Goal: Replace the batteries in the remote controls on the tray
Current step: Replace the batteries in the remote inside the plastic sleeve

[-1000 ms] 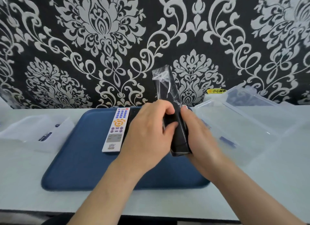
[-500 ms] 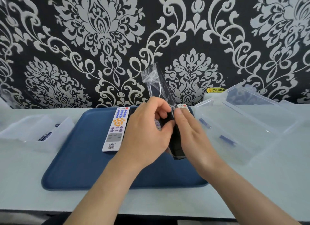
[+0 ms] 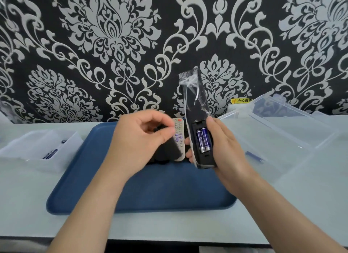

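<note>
The wall (image 3: 75, 45) behind carries black wallpaper with a big pale flower pattern. Below it is the pale table (image 3: 169, 226), and on it the blue tray (image 3: 169, 192) lies flat in front of you. At the right of the tray stands a clear plastic box (image 3: 282, 135) with its lid open, and a blue battery (image 3: 255, 157) lies inside. At the left stands a smaller clear box (image 3: 28, 151), also with a battery (image 3: 49, 154) in it.

Your right hand (image 3: 226, 151) is clamped on the black remote (image 3: 195, 105): the thumb is on one edge and the fingertips on the other. You hold it almost upright above the far right part of the tray, back side to you. Thin clear plastic wraps its upper part. Its battery compartment is uncovered, and two blue batteries (image 3: 203, 140) sit in it side by side.

Your left hand (image 3: 139, 141) is over the far middle of the tray, thumb and curled fingers pinching a flat black piece (image 3: 169, 149). This piece hides part of a grey remote (image 3: 178, 132) which lies on the tray.

A small yellow label (image 3: 242, 100) is on the wall.
</note>
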`<action>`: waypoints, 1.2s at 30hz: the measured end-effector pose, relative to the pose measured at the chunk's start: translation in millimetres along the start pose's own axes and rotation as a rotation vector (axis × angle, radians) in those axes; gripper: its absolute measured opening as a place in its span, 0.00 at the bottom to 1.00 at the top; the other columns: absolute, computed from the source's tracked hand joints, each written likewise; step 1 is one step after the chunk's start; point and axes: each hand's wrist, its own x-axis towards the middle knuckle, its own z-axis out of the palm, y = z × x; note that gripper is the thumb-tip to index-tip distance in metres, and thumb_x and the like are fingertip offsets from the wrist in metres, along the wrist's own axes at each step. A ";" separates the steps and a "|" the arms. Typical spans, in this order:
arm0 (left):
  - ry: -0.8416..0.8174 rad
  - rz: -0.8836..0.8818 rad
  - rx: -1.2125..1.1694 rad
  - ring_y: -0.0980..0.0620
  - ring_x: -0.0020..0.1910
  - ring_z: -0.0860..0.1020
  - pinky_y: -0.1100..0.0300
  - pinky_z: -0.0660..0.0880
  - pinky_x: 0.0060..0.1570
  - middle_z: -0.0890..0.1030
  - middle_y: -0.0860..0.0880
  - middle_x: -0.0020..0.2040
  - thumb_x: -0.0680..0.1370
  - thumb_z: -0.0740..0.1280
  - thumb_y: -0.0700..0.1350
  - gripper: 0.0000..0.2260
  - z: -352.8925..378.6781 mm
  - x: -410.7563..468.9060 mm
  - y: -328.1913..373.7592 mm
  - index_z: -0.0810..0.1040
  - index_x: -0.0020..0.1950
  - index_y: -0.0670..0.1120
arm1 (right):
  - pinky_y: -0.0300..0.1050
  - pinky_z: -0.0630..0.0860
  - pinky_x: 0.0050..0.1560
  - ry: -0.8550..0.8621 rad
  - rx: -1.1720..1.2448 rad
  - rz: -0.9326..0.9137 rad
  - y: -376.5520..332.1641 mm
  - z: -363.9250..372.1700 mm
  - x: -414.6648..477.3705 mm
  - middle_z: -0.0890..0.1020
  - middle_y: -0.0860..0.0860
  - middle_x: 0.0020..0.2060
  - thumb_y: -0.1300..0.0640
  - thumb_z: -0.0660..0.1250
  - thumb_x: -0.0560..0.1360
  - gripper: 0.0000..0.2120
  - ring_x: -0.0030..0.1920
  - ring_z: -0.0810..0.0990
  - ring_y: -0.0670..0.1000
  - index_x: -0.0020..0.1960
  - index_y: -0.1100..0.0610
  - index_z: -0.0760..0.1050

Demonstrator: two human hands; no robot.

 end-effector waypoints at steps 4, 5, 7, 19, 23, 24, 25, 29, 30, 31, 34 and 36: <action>-0.441 -0.109 0.430 0.65 0.40 0.80 0.69 0.73 0.44 0.84 0.60 0.38 0.71 0.75 0.38 0.10 -0.9 -4.6 -19.3 0.84 0.40 0.54 | 0.49 0.77 0.34 0.021 -0.006 0.001 3.0 -1.7 2.4 0.84 0.60 0.38 0.48 0.55 0.84 0.14 0.32 0.79 0.58 0.56 0.55 0.74; -0.505 -0.121 0.477 0.65 0.41 0.80 0.69 0.74 0.45 0.84 0.59 0.39 0.71 0.75 0.39 0.09 3.3 -7.0 -23.7 0.84 0.41 0.54 | 0.49 0.77 0.34 0.016 -0.003 0.004 3.7 -1.2 1.9 0.83 0.61 0.39 0.48 0.54 0.84 0.15 0.32 0.79 0.58 0.56 0.56 0.75; -0.527 -0.101 0.552 0.64 0.43 0.80 0.65 0.76 0.49 0.84 0.59 0.41 0.71 0.74 0.41 0.08 8.3 -8.8 -31.5 0.84 0.44 0.55 | 0.49 0.77 0.34 0.001 0.027 0.024 5.3 0.2 0.2 0.83 0.62 0.39 0.48 0.54 0.84 0.16 0.32 0.79 0.59 0.57 0.58 0.75; -0.040 0.381 0.358 0.58 0.43 0.76 0.66 0.74 0.45 0.78 0.58 0.42 0.70 0.72 0.41 0.05 26.0 -14.4 -14.9 0.79 0.44 0.48 | 0.46 0.79 0.34 -0.132 0.247 0.160 6.6 -0.6 -2.1 0.84 0.60 0.43 0.44 0.55 0.83 0.22 0.38 0.82 0.53 0.51 0.56 0.82; -0.030 0.397 0.438 0.59 0.42 0.73 0.65 0.71 0.46 0.76 0.60 0.42 0.69 0.73 0.42 0.08 28.6 -15.3 -14.9 0.77 0.46 0.49 | 0.44 0.78 0.31 -0.133 0.215 0.150 8.5 -2.3 -0.8 0.85 0.56 0.41 0.44 0.55 0.83 0.21 0.36 0.82 0.51 0.50 0.55 0.82; -0.033 0.397 0.451 0.58 0.42 0.73 0.66 0.70 0.46 0.76 0.60 0.42 0.69 0.74 0.42 0.09 29.4 -15.7 -14.6 0.77 0.46 0.49 | 0.44 0.78 0.33 -0.136 0.192 0.137 9.6 -2.9 0.1 0.86 0.55 0.42 0.43 0.54 0.83 0.22 0.38 0.83 0.51 0.50 0.55 0.82; -0.043 0.399 0.465 0.58 0.43 0.73 0.67 0.70 0.46 0.76 0.59 0.43 0.69 0.75 0.41 0.10 30.1 -15.9 -14.2 0.77 0.46 0.49 | 0.45 0.78 0.34 -0.142 0.162 0.122 9.9 -2.6 0.8 0.86 0.54 0.42 0.43 0.53 0.83 0.22 0.39 0.84 0.50 0.50 0.54 0.82; -0.091 0.413 0.545 0.57 0.45 0.71 0.68 0.68 0.47 0.76 0.57 0.44 0.68 0.74 0.42 0.12 32.1 -15.6 -11.8 0.76 0.48 0.48 | 0.46 0.78 0.37 -0.171 0.070 0.091 10.0 -3.9 2.0 0.86 0.51 0.38 0.43 0.52 0.83 0.23 0.38 0.84 0.48 0.47 0.53 0.81; -0.090 0.417 0.559 0.57 0.45 0.71 0.67 0.68 0.46 0.76 0.57 0.45 0.68 0.74 0.42 0.12 32.5 -15.7 -11.1 0.76 0.49 0.48 | 0.46 0.78 0.37 -0.173 0.050 0.083 9.8 -4.6 2.0 0.86 0.51 0.38 0.43 0.52 0.83 0.23 0.39 0.85 0.48 0.47 0.53 0.81; -0.086 0.431 0.574 0.56 0.45 0.71 0.66 0.69 0.46 0.77 0.56 0.45 0.68 0.73 0.42 0.12 33.2 -15.7 -10.3 0.76 0.49 0.48 | 0.47 0.78 0.40 -0.174 0.029 0.067 10.2 -5.5 2.7 0.86 0.51 0.39 0.42 0.52 0.83 0.23 0.41 0.85 0.48 0.46 0.52 0.82; -0.072 0.477 0.619 0.52 0.45 0.73 0.61 0.69 0.46 0.77 0.54 0.44 0.67 0.72 0.42 0.11 36.6 -16.3 -8.7 0.76 0.48 0.46 | 0.53 0.78 0.54 -0.179 -0.049 0.009 12.4 -7.4 4.3 0.86 0.48 0.44 0.39 0.52 0.82 0.24 0.50 0.84 0.49 0.44 0.47 0.83; -0.061 0.480 0.624 0.51 0.44 0.73 0.60 0.69 0.45 0.77 0.53 0.43 0.67 0.72 0.42 0.11 37.3 -16.4 -8.7 0.76 0.48 0.46 | 0.56 0.76 0.60 -0.184 -0.092 -0.006 13.2 -7.4 4.2 0.85 0.47 0.45 0.38 0.52 0.82 0.24 0.52 0.83 0.49 0.45 0.47 0.83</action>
